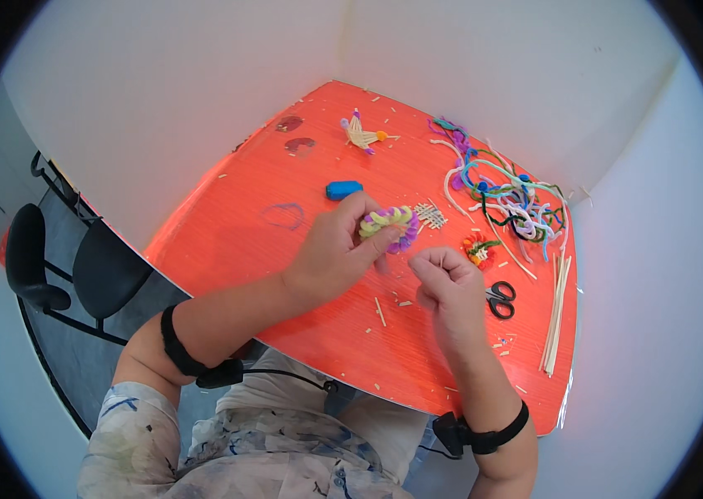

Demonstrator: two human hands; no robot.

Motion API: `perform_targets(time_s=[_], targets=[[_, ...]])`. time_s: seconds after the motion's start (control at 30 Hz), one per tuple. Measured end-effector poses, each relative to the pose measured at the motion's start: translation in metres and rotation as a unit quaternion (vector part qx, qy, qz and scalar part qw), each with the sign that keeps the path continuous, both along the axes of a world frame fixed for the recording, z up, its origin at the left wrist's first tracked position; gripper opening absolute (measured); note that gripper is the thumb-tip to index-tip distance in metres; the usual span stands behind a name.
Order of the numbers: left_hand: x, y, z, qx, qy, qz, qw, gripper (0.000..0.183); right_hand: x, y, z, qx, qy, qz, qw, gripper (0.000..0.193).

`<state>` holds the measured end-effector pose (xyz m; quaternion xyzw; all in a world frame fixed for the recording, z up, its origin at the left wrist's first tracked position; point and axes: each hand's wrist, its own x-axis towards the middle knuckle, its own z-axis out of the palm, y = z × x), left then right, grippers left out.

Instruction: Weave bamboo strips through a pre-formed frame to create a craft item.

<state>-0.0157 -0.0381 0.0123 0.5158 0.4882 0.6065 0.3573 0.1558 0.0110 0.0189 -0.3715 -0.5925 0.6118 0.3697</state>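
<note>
My left hand (336, 254) holds a fuzzy ring of pale yellow and purple pipe cleaner (391, 224) above the orange table (243, 241). My right hand (450, 284) is curled into a loose fist just right of it, fingers pinched together; whether it grips a thin strand is not visible. A small woven straw mat (431, 215) lies just beyond the ring.
A tangle of coloured pipe cleaners (508, 193) lies at the far right. Black scissors (500, 298), a red-and-green craft piece (478, 249), long straw sticks (555, 316), a blue object (343, 190) and a straw star figure (361, 133) lie around. Black chairs (52, 274) stand left.
</note>
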Motion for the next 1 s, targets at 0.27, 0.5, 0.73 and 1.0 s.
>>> perform_targets(time_s=[0.27,0.5,0.73,1.0], targets=[[-0.028,-0.009,-0.006,-0.015,-0.09,0.029,0.995,0.017,0.043,-0.019,-0.004,-0.079,0.035,0.277,0.957,0.008],[-0.05,-0.023,0.008,0.026,-0.157,0.096,0.983,0.016,0.063,-0.017,-0.002,-0.092,-0.018,0.208,0.974,0.007],[-0.073,-0.042,0.027,0.064,-0.147,0.129,0.979,0.016,0.075,0.028,-0.011,0.11,-0.175,-0.083,0.975,0.008],[-0.096,-0.051,0.021,0.059,-0.148,0.144,0.977,0.015,0.076,0.045,-0.007,0.151,-0.257,-0.055,0.953,0.008]])
